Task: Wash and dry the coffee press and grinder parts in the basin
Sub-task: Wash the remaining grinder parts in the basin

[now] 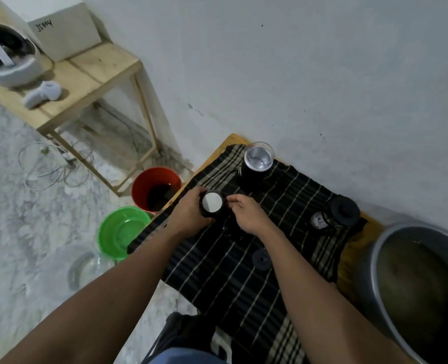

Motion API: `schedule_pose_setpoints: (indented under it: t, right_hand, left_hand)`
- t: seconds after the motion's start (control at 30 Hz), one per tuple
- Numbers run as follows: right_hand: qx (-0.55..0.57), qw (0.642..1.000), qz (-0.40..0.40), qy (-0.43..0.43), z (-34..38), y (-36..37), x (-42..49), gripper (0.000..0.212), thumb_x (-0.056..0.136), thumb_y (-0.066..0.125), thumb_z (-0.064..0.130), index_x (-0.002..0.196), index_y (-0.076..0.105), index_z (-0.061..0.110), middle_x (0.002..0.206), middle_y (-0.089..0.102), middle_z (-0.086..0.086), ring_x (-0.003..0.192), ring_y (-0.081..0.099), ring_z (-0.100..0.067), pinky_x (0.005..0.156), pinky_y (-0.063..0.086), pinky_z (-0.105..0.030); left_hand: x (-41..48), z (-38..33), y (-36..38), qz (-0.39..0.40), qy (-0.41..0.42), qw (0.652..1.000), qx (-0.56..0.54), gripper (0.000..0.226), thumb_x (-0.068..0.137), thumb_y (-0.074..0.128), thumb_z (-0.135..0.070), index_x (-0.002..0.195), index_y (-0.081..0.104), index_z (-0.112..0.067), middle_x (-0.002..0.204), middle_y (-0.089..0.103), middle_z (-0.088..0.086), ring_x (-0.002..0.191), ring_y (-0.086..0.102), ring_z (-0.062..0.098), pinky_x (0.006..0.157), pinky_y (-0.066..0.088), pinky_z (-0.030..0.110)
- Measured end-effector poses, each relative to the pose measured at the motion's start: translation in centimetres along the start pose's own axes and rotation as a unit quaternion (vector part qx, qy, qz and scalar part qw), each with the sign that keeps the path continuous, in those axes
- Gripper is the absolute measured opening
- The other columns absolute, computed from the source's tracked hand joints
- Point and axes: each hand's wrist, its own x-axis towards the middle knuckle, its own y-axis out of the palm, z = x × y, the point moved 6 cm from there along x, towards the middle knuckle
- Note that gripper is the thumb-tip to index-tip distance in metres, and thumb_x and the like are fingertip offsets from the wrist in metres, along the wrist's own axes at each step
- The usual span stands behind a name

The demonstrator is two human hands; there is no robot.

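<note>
Looks like we're at the drying and setting-down stage here. The left hand (191, 211) is wrapped around a small black cup-shaped part (211, 203) with a pale inside, holding it over the striped cloth (243, 279). The right hand (246, 215) sits at its 3 o'clock with thumb and forefinger pinched narrow at the rim; can't tell if they're gripping anything or just touching. The grinder body (258, 160) stands upright at 1 o'clock from the hands, the coffee press (335, 214) lies further out at 3 o'clock, and a black disc (261, 259) rests on the cloth at 5 o'clock. The grey basin (391, 258) with murky water is far off at 4 o'clock. My guess is the next move is setting this piece down on a free patch of cloth, gently.
</note>
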Motion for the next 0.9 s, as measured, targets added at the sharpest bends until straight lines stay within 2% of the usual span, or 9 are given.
schedule_pose_setpoints:
  t: [0.07,0.17,0.27,0.3,0.4,0.47,0.6,0.77,0.9]
  right_hand:
    - [0.012,1.000,0.001,0.001,-0.3,0.1,-0.1,0.038,0.105,0.040,0.019,0.140,0.054,0.018,0.140,0.059,0.000,0.097,0.061,-0.014,0.078,0.048,-0.026]
    - [0.041,0.999,-0.014,0.006,-1.3,-0.5,-0.7,0.038,0.106,0.038,0.017,0.142,0.052,0.018,0.143,0.058,0.001,0.097,0.061,-0.011,0.074,0.046,-0.023]
    - [0.065,0.995,-0.077,0.024,-2.8,-2.0,-1.8,0.036,0.107,0.040,0.018,0.140,0.054,0.018,0.135,0.060,0.003,0.080,0.058,-0.004,0.065,0.044,-0.017]
    - [0.065,0.993,-0.095,0.032,-3.2,-2.4,-2.1,0.034,0.107,0.042,0.019,0.138,0.055,0.018,0.131,0.061,0.002,0.082,0.059,-0.005,0.065,0.044,-0.017]
    - [0.048,0.992,-0.097,0.065,-4.8,-2.1,-2.8,0.034,0.105,0.043,0.021,0.135,0.058,0.017,0.128,0.062,-0.002,0.107,0.061,-0.015,0.090,0.051,-0.029]
    - [0.051,0.992,-0.075,0.087,-5.6,-1.3,-3.1,0.034,0.105,0.042,0.022,0.134,0.058,0.017,0.120,0.063,-0.003,0.105,0.062,-0.017,0.092,0.050,-0.032]
    - [0.080,0.989,-0.070,0.102,-6.3,-0.3,-2.9,0.034,0.104,0.042,0.022,0.129,0.062,0.013,0.101,0.066,-0.003,0.087,0.061,-0.017,0.082,0.050,-0.034]
    - [0.100,0.982,-0.131,0.095,-5.4,-1.5,-4.3,0.030,0.104,0.043,0.024,0.124,0.064,0.016,0.108,0.070,-0.007,0.096,0.066,-0.023,0.089,0.056,-0.038]
    - [0.118,0.966,-0.224,0.054,-3.7,-5.5,-6.9,0.028,0.105,0.041,0.022,0.117,0.067,0.020,0.088,0.071,-0.003,0.069,0.063,-0.016,0.062,0.047,-0.028]
  left_hand:
    - [-0.1,0.2,0.3,0.007,0.003,1.000,0.008,0.092,0.070,0.090,-0.014,0.147,0.041,-0.012,0.142,0.055,0.007,0.133,0.050,0.024,0.109,0.044,0.037]
    - [-0.5,-0.1,0.5,-0.015,0.052,0.994,0.090,0.099,0.069,0.089,-0.028,0.151,0.035,-0.016,0.151,0.044,0.008,0.142,0.039,0.029,0.114,0.039,0.052]
    - [-1.6,-1.5,1.3,-0.036,0.120,0.965,0.230,0.094,0.067,0.086,-0.046,0.146,0.039,-0.025,0.161,0.027,0.009,0.152,0.017,0.036,0.119,0.014,0.069]
    - [-2.1,-2.0,1.7,-0.035,0.145,0.952,0.266,0.089,0.065,0.085,-0.051,0.141,0.044,-0.027,0.163,0.022,0.010,0.154,0.010,0.037,0.118,0.004,0.072]
    - [-3.4,-2.5,3.4,-0.033,0.186,0.918,0.349,0.076,0.059,0.086,-0.058,0.124,0.060,-0.029,0.167,0.012,0.011,0.154,-0.001,0.041,0.112,-0.008,0.075]
    - [-3.7,-2.3,4.3,-0.034,0.175,0.909,0.378,0.069,0.062,0.085,-0.059,0.119,0.064,-0.027,0.169,0.005,0.010,0.154,-0.009,0.042,0.111,-0.012,0.076]
    - [-3.4,-2.4,5.1,-0.039,0.161,0.910,0.380,0.043,0.079,0.077,-0.050,0.112,0.069,-0.024,0.169,-0.009,0.007,0.150,-0.024,0.040,0.108,-0.022,0.073]
    - [-3.5,-3.4,5.3,-0.065,0.162,0.926,0.336,0.039,0.081,0.076,-0.051,0.108,0.067,-0.024,0.168,-0.015,0.003,0.148,-0.034,0.032,0.113,-0.013,0.072]
    - [-3.9,-6.5,5.3,-0.084,0.201,0.944,0.247,0.052,0.086,0.071,-0.052,0.127,0.058,-0.023,0.169,0.002,0.005,0.155,-0.012,0.028,0.119,-0.007,0.064]
